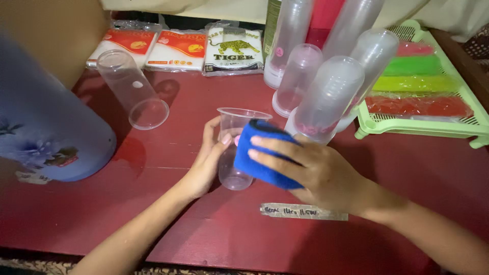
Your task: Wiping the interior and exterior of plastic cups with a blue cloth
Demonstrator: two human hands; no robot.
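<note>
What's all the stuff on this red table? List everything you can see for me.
Clear plastic cup: one, upright, centre of the table, held by both hands.
Blue cloth: one, pressed against the cup's side.
Lying cup stack: one, clear, on its side, left of centre.
Upturned cup stacks: several, clear, leaning together behind the held cup.
Flat packets: three, white with red or yellow print, along the back edge.
Green tray: one, at right, holding pink, green, yellow and red wrapped strips.
Blue container: one, large, flowered, far left.
Tape strip: one, stuck near the front edge.
Table: one, dark red.
Left hand: grips the cup.
Right hand: holds the cloth.
</note>
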